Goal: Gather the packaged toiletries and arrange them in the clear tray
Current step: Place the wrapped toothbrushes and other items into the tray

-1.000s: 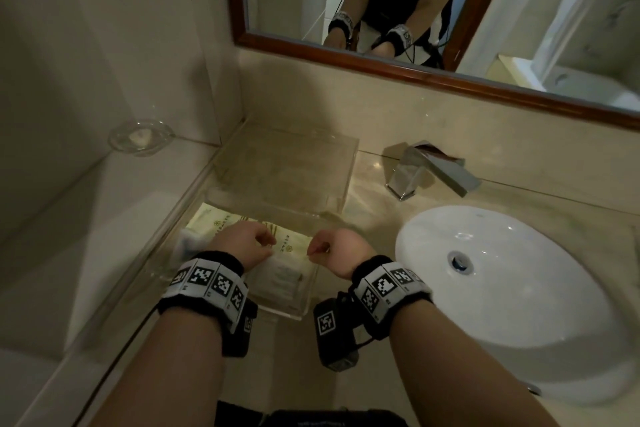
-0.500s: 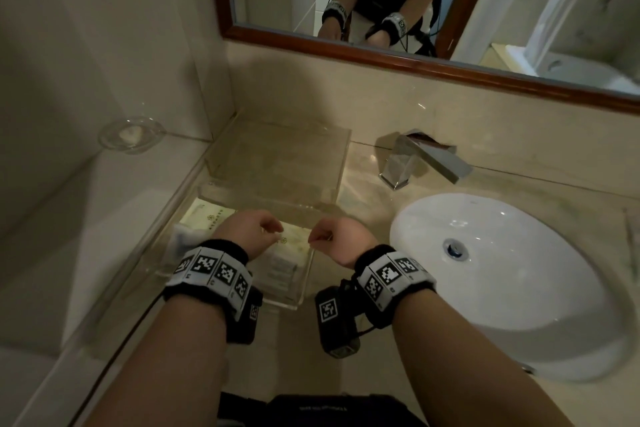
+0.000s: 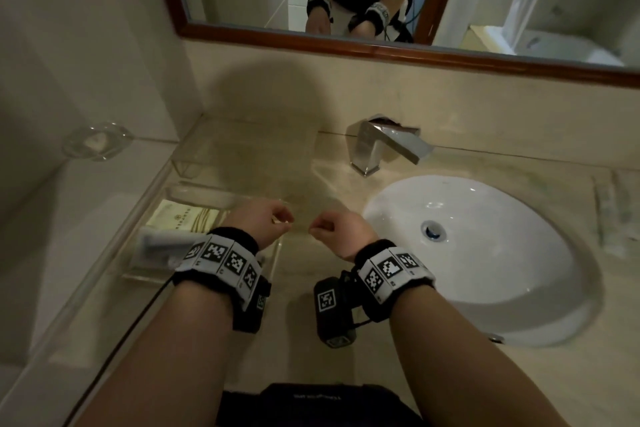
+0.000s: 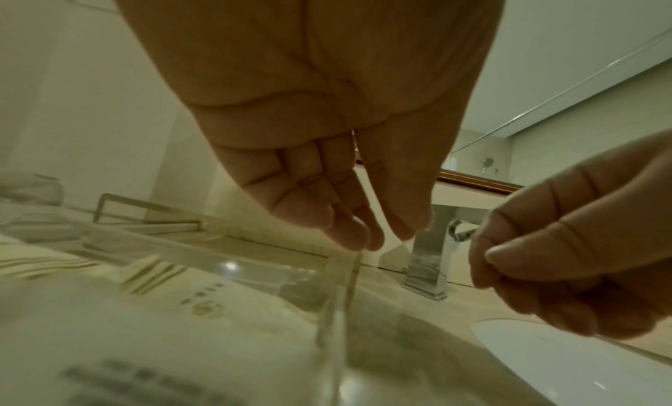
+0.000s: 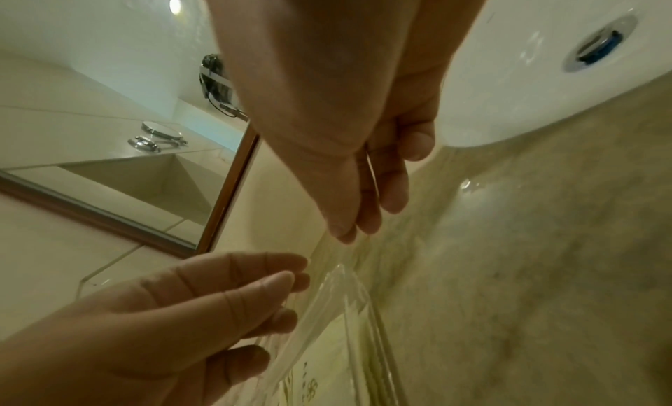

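The clear tray (image 3: pixel 207 192) sits on the counter at the left and holds cream packaged toiletries (image 3: pixel 180 218) and a white packet (image 3: pixel 162 239). My left hand (image 3: pixel 263 222) hovers over the tray's far right corner with its fingers hanging loosely and nothing in them. My right hand (image 3: pixel 336 229) hangs just right of the tray, loosely curled and empty. In the left wrist view the left hand (image 4: pixel 371 234) has its fingertips just above the tray wall (image 4: pixel 338 297), beside the packets (image 4: pixel 145 311); whether they touch is unclear. In the right wrist view the right hand (image 5: pixel 363 211) hangs over the tray corner (image 5: pixel 349 311).
A second clear tray (image 3: pixel 242 149) stands behind the first against the wall. A glass soap dish (image 3: pixel 97 142) rests on the left ledge. The chrome faucet (image 3: pixel 381 146) and white sink (image 3: pixel 485 253) lie to the right, with a wrapped item (image 3: pixel 609 211) beyond.
Both hands have drifted from above the packets toward the tray's far right corner, still holding nothing. The head view has shifted a little.
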